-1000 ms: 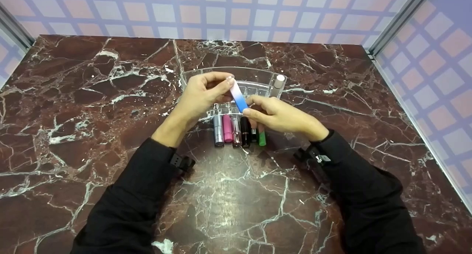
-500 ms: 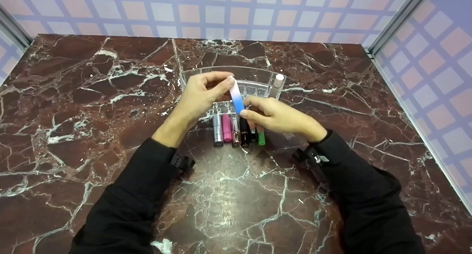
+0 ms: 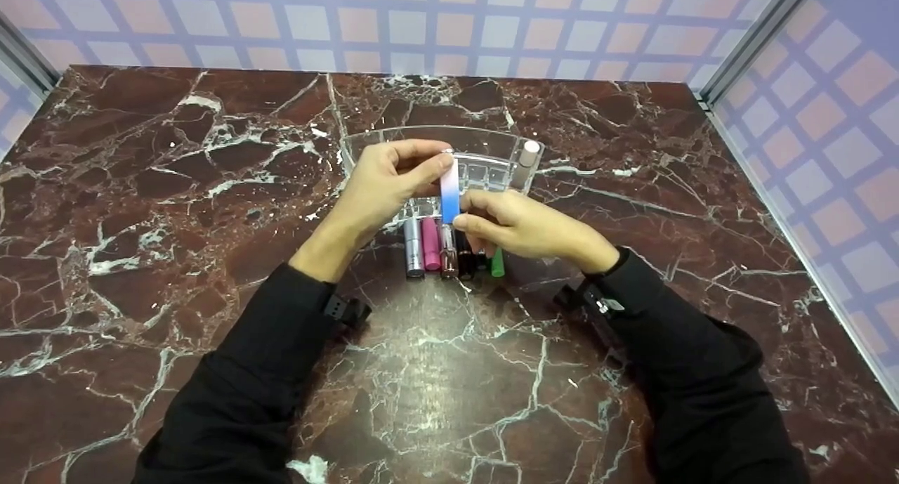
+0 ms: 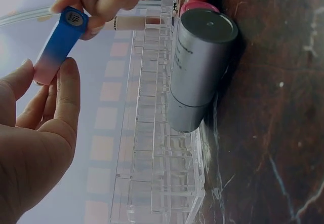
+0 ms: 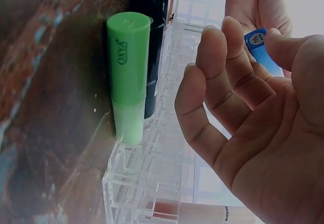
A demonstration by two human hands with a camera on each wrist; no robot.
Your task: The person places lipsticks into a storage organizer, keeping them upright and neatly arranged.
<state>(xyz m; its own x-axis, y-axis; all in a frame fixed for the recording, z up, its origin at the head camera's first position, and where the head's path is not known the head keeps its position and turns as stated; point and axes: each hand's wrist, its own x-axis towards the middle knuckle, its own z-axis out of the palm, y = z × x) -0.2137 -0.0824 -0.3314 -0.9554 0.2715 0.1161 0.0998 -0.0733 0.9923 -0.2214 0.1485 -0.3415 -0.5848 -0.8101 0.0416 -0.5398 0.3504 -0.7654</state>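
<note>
A slim square-sided lipstick tube (image 3: pixel 450 189), fading from pink-white to blue, is held up between both hands above the table's middle. The left hand (image 3: pixel 386 175) pinches its pale upper end between thumb and fingers. At the blue lower end, the right hand (image 3: pixel 528 224) pinches with thumb and forefinger, its other fingers loosely bent. A round label shows on the blue end (image 4: pixel 75 18) in the left wrist view. Just below the hands lie a silver tube (image 3: pixel 414 249), a pink tube (image 3: pixel 431 245), a brownish clear tube (image 3: pixel 449 256), a black tube (image 3: pixel 466 259) and a green tube (image 3: pixel 498 265).
Behind the hands stands a clear, curved, stepped organizer (image 3: pixel 435 128) with small compartments. A white-capped tube (image 3: pixel 527 159) stands in its right end. The dark red marbled table (image 3: pixel 435 371) ends at a tiled-pattern panel (image 3: pixel 421 27) behind and another (image 3: pixel 836 119) at right.
The lipstick tube has turned from slanted to nearly vertical. Its blue end, with the right hand, has shifted slightly left and down; the left hand has moved slightly right at the fingertips.
</note>
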